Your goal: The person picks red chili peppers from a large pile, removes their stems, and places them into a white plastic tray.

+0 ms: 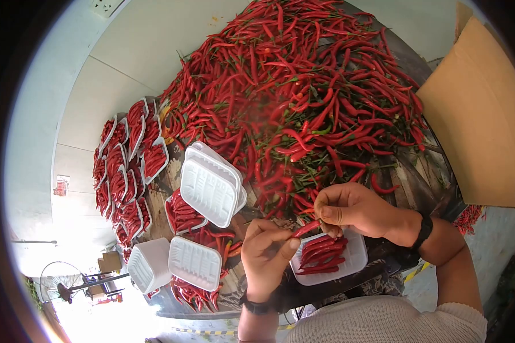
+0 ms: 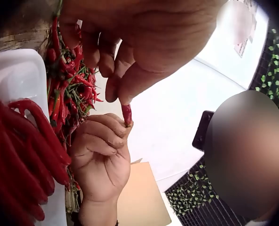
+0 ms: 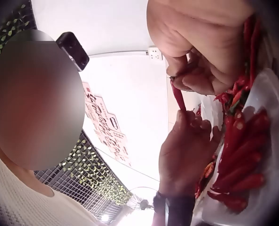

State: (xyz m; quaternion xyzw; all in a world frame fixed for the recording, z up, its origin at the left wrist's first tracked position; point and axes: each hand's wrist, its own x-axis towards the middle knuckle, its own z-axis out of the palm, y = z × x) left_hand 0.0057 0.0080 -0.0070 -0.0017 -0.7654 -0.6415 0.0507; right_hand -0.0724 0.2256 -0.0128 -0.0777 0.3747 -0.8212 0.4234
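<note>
A single red chili pepper (image 1: pixel 307 229) is held in the air between both hands. My left hand (image 1: pixel 266 254) pinches one end of it between thumb and fingertips. At the other end, where a dark stem shows in the right wrist view, my right hand (image 1: pixel 352 211) pinches the chili pepper (image 3: pixel 178 96). Just below the hands is a white plastic tray (image 1: pixel 357 260) with a row of stemless red chili peppers (image 1: pixel 321 255) lying side by side in it.
A large heap of red chilies (image 1: pixel 292 86) with green stems covers the table's far side. Stacked empty trays (image 1: pixel 209 191) stand left of the hands, near another stack (image 1: pixel 149 266). Filled trays (image 1: pixel 120 171) pile up at far left. A cardboard box (image 1: pixel 478 114) stands at right.
</note>
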